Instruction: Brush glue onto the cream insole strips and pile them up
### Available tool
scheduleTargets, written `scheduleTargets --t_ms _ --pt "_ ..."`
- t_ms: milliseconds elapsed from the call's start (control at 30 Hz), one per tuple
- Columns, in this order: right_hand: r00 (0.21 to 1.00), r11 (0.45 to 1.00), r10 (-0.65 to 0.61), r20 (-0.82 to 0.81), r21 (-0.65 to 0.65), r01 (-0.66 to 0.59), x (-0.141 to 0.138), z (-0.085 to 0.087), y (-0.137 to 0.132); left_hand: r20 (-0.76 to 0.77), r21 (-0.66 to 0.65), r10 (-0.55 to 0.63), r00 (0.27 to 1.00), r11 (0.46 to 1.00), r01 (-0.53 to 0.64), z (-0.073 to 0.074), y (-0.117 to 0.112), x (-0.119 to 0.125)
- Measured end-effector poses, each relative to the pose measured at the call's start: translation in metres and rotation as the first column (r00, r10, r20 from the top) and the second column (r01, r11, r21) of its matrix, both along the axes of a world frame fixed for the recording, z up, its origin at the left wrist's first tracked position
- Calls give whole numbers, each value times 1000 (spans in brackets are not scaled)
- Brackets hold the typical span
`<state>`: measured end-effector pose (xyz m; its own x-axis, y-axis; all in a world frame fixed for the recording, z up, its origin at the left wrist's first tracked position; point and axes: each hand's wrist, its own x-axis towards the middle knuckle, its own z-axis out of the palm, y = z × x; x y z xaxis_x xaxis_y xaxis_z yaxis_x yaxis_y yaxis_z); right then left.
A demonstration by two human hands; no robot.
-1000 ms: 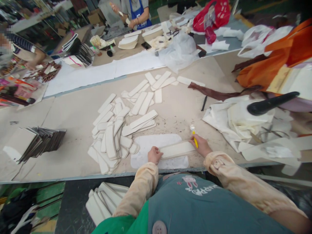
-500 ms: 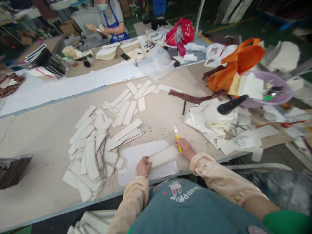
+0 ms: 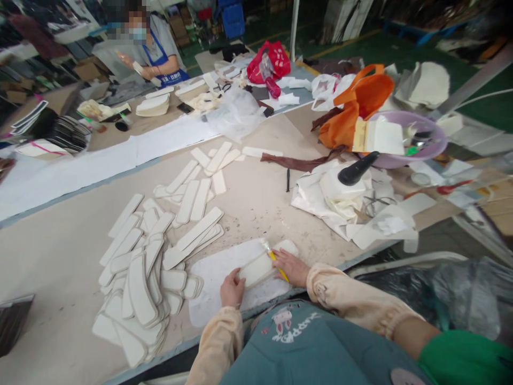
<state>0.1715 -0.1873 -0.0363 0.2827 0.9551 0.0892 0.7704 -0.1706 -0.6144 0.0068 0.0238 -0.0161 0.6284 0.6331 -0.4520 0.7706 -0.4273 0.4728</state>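
Observation:
My right hand holds a yellow-handled brush, its pale bristles pointing away from me over a long cream strip. The hand's fingers lie close to the strip's right part. At the strip's left end, my left hand has its fingers curled against the edge, pinching it. Beneath the strip lies a white sheet on the table. To the left of my hands, many similar rounded strips are heaped loosely, overlapping one another.
Farther right are a white bag with a black-handled object, a purple basin, an orange bag and a brown cloth strip. A dark stack stands at the left edge. A co-worker in a blue apron is across the table.
My right hand has moved the brush leftward along the strip, from its right end towards the middle. My left hand stays at the left end. The whole view has shifted somewhat.

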Motion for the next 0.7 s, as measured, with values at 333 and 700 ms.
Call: scheduleTargets --t_ms 333,700 --pt "830 830 -556 29 53 555 32 3 -36 10 78 -36 999 996 35 8 -6 4" --pt "794 792 -603 -80 56 608 34 1 -25 88 58 78 993 995 -83 5 -10 3"
